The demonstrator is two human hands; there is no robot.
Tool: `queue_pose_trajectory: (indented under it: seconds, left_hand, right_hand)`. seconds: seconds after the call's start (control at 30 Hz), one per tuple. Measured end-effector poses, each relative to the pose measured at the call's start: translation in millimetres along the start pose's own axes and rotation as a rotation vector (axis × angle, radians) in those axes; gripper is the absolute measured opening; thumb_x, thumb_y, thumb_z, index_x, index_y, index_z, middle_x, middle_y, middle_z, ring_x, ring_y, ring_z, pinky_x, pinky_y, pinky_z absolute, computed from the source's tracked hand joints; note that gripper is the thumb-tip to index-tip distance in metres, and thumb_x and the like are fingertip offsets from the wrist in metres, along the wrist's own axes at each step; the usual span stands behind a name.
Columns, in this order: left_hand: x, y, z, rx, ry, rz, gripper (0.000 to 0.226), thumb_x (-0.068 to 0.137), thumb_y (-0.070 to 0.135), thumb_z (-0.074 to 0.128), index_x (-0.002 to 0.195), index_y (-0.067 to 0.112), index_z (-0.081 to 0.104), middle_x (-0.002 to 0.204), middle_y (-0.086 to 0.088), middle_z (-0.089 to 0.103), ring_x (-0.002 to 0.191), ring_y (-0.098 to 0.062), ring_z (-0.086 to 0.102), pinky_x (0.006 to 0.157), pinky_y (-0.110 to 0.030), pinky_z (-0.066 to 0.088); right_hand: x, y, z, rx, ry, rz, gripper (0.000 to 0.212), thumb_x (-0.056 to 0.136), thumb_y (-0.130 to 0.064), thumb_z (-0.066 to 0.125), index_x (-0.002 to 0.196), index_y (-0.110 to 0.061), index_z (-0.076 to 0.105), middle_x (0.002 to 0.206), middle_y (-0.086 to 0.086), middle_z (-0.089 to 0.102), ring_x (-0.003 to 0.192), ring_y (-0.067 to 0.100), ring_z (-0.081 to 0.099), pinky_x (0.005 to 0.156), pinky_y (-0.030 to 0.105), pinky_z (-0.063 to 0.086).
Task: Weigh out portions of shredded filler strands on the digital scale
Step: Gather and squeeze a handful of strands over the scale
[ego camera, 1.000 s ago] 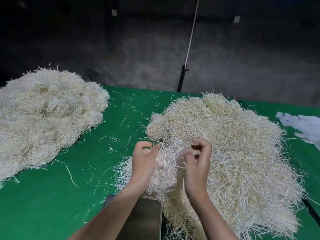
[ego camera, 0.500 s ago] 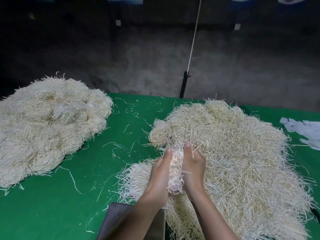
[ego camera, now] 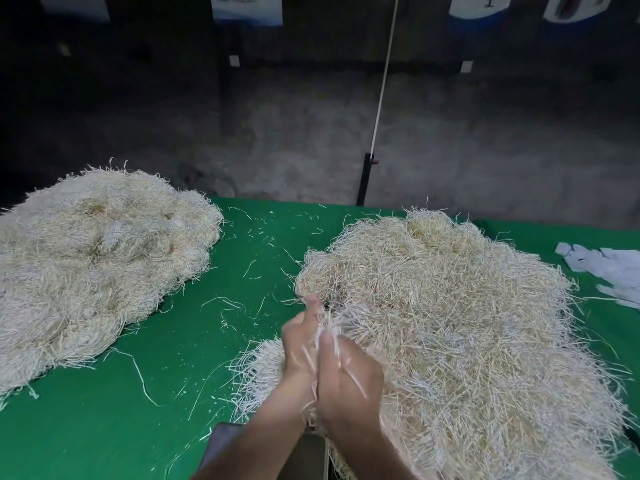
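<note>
- Wad of strands (ego camera: 329, 327) pressed between both palms, held over near-left edge of right pile (ego camera: 460, 327), above scale.
- Left hand (ego camera: 299, 344): fingers together, closed against the wad, tips pointing away from camera.
- Right hand (ego camera: 348, 379): fingers curled over wad from the right, clamped on it; loose strands stick out top and bottom between hands.
- Hands touching each other at the heels, some motion blur.
- Scale (ego camera: 311, 455): dark flat plate at bottom edge, mostly hidden under forearms; display not visible.
- Right pile: big, pale, covers right half of tabletop, reaches bottom edge, overlaps scale's right side.
- Left pile (ego camera: 97, 258): similar size, far left, well apart from hands.
- Green tabletop (ego camera: 114, 427) w/ stray strands scattered between piles.
- White paper slips (ego camera: 609, 268) at right edge, just beside right pile.
- Behind: dark wall, thin white cord (ego camera: 382, 84) running down to a black post (ego camera: 365, 178) at tabletop's far edge.
</note>
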State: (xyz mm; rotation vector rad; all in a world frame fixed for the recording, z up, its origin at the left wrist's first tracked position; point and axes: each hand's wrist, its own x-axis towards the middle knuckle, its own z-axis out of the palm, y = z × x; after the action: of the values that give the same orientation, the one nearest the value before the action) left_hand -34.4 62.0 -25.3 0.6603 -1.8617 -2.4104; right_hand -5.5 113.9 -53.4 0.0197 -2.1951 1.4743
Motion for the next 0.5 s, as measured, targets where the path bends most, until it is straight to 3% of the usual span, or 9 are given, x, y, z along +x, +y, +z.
queue_pose_trajectory:
  seconds: [0.13, 0.23, 0.3, 0.33, 0.37, 0.4, 0.43, 0.47, 0.5]
  left_hand:
    - [-14.6, -14.7, 4.9, 0.099, -0.005, -0.148, 0.049, 0.092, 0.061, 0.034, 0.120, 0.026, 0.053, 0.093, -0.011, 0.066, 0.085, -0.020, 0.064, 0.077, -0.032, 0.052]
    - [1.6, -4.1, 6.0, -0.009, -0.040, -0.137, 0.031, 0.095, 0.039, 0.047, 0.104, 0.013, 0.062, 0.063, -0.002, 0.061, 0.047, -0.010, 0.056, 0.043, -0.016, 0.045]
    - [4.1, -6.9, 5.5, -0.003, -0.065, -0.127, 0.031, 0.097, 0.030, 0.050, 0.112, 0.005, 0.059, 0.067, -0.001, 0.058, 0.054, -0.013, 0.056, 0.045, -0.019, 0.044]
    - [3.0, -10.6, 5.5, 0.047, -0.089, -0.130, 0.034, 0.097, 0.035, 0.049, 0.116, 0.008, 0.058, 0.071, -0.001, 0.060, 0.059, -0.014, 0.058, 0.052, -0.022, 0.045]
    - [2.4, -16.0, 5.4, 0.099, -0.092, -0.124, 0.036, 0.096, 0.040, 0.048, 0.118, 0.013, 0.056, 0.080, -0.001, 0.063, 0.070, -0.013, 0.060, 0.064, -0.026, 0.047]
    - [1.3, -20.7, 4.5, 0.125, -0.080, -0.100, 0.032, 0.096, 0.043, 0.047, 0.120, 0.022, 0.053, 0.094, 0.004, 0.064, 0.084, -0.008, 0.059, 0.079, -0.029, 0.047]
    - [2.7, -23.9, 2.7, 0.149, -0.070, -0.041, 0.022, 0.095, 0.043, 0.048, 0.114, 0.031, 0.052, 0.100, 0.010, 0.060, 0.088, 0.000, 0.055, 0.084, -0.025, 0.043]
    - [5.1, -21.1, 0.1, 0.193, -0.056, 0.069, 0.011, 0.095, 0.041, 0.049, 0.104, 0.035, 0.051, 0.101, 0.014, 0.056, 0.082, 0.009, 0.052, 0.079, -0.016, 0.041]
    - [5.4, -15.9, -1.8, 0.261, -0.044, 0.189, 0.011, 0.095, 0.039, 0.050, 0.102, 0.031, 0.051, 0.099, 0.014, 0.054, 0.074, 0.011, 0.051, 0.069, -0.009, 0.041]
  right_hand:
    - [31.5, 8.9, -18.9, 0.103, 0.031, 0.260, 0.048, 0.094, -0.039, 0.047, 0.055, -0.011, 0.048, 0.041, -0.005, 0.039, 0.034, 0.003, 0.032, 0.042, 0.028, 0.037]
    - [10.6, 9.5, -5.5, 0.134, -0.004, 0.278, 0.049, 0.096, -0.046, 0.042, 0.053, -0.022, 0.050, 0.038, -0.008, 0.043, 0.031, 0.003, 0.037, 0.039, 0.020, 0.032]
    - [1.5, 8.6, -0.8, 0.208, -0.011, 0.264, 0.041, 0.094, -0.053, 0.038, 0.063, -0.034, 0.057, 0.048, -0.013, 0.051, 0.041, 0.004, 0.056, 0.037, 0.014, 0.033]
    - [7.7, 11.1, -3.4, 0.211, -0.009, 0.304, 0.031, 0.094, -0.050, 0.039, 0.078, -0.034, 0.061, 0.059, -0.016, 0.053, 0.057, 0.003, 0.063, 0.053, 0.014, 0.051]
    - [17.5, 16.1, -9.0, 0.185, -0.002, 0.309, 0.025, 0.095, -0.043, 0.041, 0.086, -0.029, 0.060, 0.069, -0.014, 0.056, 0.080, -0.001, 0.059, 0.075, 0.005, 0.034]
    - [25.2, 20.0, -16.1, 0.186, -0.008, 0.326, 0.015, 0.097, -0.035, 0.042, 0.088, -0.028, 0.052, 0.074, -0.012, 0.056, 0.066, 0.009, 0.063, 0.065, 0.006, 0.048]
    - [29.8, 25.5, -21.9, 0.234, -0.010, 0.335, 0.011, 0.099, -0.026, 0.043, 0.092, -0.022, 0.050, 0.082, -0.013, 0.054, 0.066, 0.002, 0.024, 0.066, 0.010, 0.048]
    - [29.6, 27.5, -26.2, 0.315, -0.061, 0.367, 0.007, 0.100, -0.023, 0.043, 0.102, -0.022, 0.049, 0.095, -0.014, 0.053, 0.111, 0.004, 0.030, 0.074, 0.021, 0.050]
    - [27.2, 26.1, -27.2, 0.423, -0.115, 0.378, 0.020, 0.099, -0.029, 0.043, 0.118, -0.030, 0.048, 0.113, -0.019, 0.049, 0.099, -0.001, 0.053, 0.084, 0.027, 0.046]
